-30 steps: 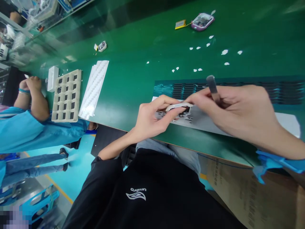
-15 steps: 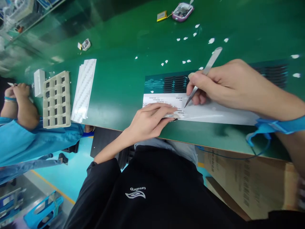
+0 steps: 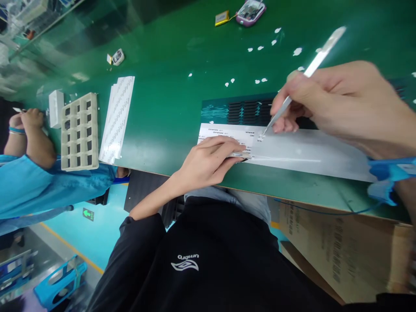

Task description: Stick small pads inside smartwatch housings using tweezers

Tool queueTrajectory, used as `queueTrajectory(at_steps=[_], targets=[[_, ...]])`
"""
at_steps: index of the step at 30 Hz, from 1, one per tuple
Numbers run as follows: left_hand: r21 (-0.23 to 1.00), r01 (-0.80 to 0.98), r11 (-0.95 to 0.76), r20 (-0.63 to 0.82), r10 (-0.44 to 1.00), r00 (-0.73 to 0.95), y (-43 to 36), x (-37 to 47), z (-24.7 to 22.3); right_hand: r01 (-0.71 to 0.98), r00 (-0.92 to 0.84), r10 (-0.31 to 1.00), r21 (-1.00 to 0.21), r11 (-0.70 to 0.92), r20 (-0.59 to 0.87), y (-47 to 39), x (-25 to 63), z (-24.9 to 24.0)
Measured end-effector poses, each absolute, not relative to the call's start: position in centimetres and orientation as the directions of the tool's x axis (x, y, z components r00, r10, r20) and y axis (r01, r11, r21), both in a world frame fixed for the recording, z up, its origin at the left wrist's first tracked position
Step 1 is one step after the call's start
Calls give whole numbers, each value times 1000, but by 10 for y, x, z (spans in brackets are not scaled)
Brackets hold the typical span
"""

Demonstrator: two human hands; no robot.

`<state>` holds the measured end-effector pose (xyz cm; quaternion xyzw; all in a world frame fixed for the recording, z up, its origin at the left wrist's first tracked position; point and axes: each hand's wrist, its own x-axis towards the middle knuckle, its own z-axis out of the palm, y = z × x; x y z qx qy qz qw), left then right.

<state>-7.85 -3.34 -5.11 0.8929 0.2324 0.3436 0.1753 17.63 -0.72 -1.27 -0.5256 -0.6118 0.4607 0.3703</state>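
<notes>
My right hand grips silver tweezers, its fingers pinched round them. A small white piece is at their tip, over the white sheet. My left hand rests on the printed left part of that sheet, its fingers closed round a small whitish device near the sheet's lower edge. Behind the sheet lies a dark green strip with rows of black pieces, partly hidden by my right hand.
A divided tray, a white box and printed strips lie to the left. A purple-rimmed device with a yellow battery lies at the back. A co-worker's hands are at the far left.
My right hand has moved right and slightly up with the tweezers, and a small white piece now shows at their tip. My left hand keeps its hold on the device.
</notes>
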Motion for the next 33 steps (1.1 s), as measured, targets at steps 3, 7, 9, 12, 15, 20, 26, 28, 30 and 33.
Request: queueTrajectory(at_steps=[3,7,9,12,15,20,26,28,30,33], targets=[[628,214,-748,577,632,518,-35,-75,-42,157,-103,988,-979,130,114,-11,171,-4],[955,59,-290,229,851,473,-31,-68,-21,43,20,971,-971,235,236,-18,163,2],[989,71,-126,63,814,578,-24,-65,-13,55,40,972,-972,230,232,-21,160,3],[989,110,-99,0,740,673,-18,-60,-10,60,-16,973,-972,229,228,-25,157,5],[994,75,-85,8,715,699,-18,-56,-11,112,-71,961,-955,273,266,-28,155,6],[995,89,-42,-33,709,705,-26,-53,-12,193,-47,952,-932,305,302,-32,150,9],[985,118,-128,16,742,670,-29,-51,-8,215,-57,963,-939,268,262,-35,150,14],[990,102,-92,0,741,672,-30,-51,-6,227,-62,965,-938,263,256,-34,151,16],[992,106,-64,-24,741,671,-31,-51,-4,232,-66,968,-940,249,241,-34,150,17],[986,138,-98,-17,751,660,-33,-52,-5,228,-60,968,-941,252,244,-33,149,17]])
